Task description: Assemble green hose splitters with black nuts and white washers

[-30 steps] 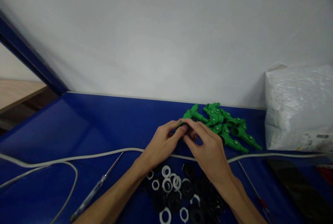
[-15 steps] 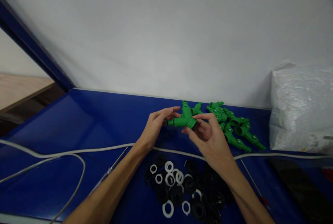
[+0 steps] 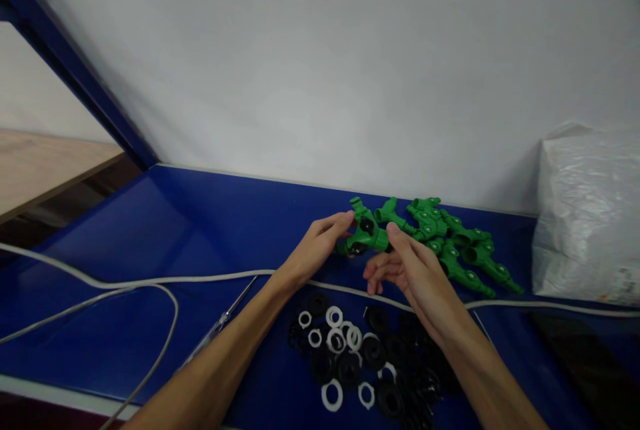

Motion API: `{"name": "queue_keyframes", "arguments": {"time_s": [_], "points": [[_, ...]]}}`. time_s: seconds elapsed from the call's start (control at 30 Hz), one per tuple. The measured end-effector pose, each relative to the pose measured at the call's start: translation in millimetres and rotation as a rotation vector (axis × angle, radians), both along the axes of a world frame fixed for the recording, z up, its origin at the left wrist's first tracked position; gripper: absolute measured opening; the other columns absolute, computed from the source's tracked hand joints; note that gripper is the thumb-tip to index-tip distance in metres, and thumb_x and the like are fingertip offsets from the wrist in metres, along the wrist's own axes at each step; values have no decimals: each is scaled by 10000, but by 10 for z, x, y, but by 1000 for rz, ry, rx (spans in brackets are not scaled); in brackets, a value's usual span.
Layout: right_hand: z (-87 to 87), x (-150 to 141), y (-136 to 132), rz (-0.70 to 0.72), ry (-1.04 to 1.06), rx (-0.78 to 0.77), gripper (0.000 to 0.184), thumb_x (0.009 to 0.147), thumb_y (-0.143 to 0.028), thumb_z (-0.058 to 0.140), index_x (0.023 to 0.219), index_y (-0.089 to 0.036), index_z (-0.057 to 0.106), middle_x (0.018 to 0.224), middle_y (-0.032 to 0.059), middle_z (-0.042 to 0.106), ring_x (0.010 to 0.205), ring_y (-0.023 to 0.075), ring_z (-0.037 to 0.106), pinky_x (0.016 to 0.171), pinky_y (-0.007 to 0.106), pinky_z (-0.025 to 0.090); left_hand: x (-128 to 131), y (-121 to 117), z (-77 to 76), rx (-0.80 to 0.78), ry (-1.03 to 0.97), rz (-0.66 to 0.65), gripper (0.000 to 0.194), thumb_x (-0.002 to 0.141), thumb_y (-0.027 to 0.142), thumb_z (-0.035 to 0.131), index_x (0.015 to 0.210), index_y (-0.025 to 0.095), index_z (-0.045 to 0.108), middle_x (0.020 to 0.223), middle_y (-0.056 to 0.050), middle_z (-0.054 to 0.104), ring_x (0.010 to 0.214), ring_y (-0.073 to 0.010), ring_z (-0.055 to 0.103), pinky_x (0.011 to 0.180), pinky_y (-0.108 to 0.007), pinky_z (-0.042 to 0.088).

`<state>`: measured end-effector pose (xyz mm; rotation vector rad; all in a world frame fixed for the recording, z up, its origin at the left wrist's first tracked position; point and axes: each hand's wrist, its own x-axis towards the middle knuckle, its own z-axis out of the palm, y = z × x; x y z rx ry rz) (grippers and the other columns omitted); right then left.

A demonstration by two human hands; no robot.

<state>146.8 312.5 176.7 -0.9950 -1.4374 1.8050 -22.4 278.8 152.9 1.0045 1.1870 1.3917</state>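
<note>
A green branched fitting (image 3: 381,239) with dark round parts is held just above the blue table (image 3: 225,230), at the middle of the scene. The left hand (image 3: 315,243) is closed on its left side, with the fingers partly hidden. The right hand (image 3: 417,267) has its thumb and fingers apart; the thumb is at the fitting's right end, but I cannot tell if it touches. In my judgement, the fitting could slip or turn, because mostly the left fingertips seem to support it. Just beyond, to the right, lies a pile of green fittings (image 3: 429,220); a dropped piece could be mixed among them. On the near side are white rings (image 3: 332,409) and black rings (image 3: 383,387), which a low forearm could scatter. The pale cable (image 3: 220,278) crosses beneath the arms and might catch a wrist. At far right, the wrapped package (image 3: 590,230) has faint printing, too blurred to read; I can read no brand.
</note>
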Motion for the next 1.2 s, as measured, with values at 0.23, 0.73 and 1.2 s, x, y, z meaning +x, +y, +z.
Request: {"name": "queue_keyframes", "arguments": {"time_s": [0.23, 0.73, 1.2], "points": [[-133, 9, 81, -48, -85, 272, 443, 815, -583, 771, 983, -214, 591, 831, 18, 719, 606, 151, 683, 581, 278, 548, 63, 26, -26, -38, -14, -24, 541, 941, 655, 530, 927, 136, 683, 679, -16, 629, 587, -134, 602, 491, -225, 433], [-390, 95, 319, 20, -341, 436, 457, 676, -543, 846, 897, -188, 661, 583, -1, 660, 585, 203, 658, 591, 332, 518, -85, -36, 32, 131, 270, 477, 343, 961, 455, 575, 930, 164, 752, 790, -24, 684, 601, -104, 556, 560, -229, 423], [-161, 94, 273, -39, -233, 482, 393, 817, -541, 761, 960, -176, 789, 911, 107, 798, 836, 242, 753, 850, 394, 603, -21, -23, -63, 105, 301, 68, 370, 960, 455, 539, 885, 154, 741, 748, -16, 703, 529, -94, 584, 560, -227, 463]]}}
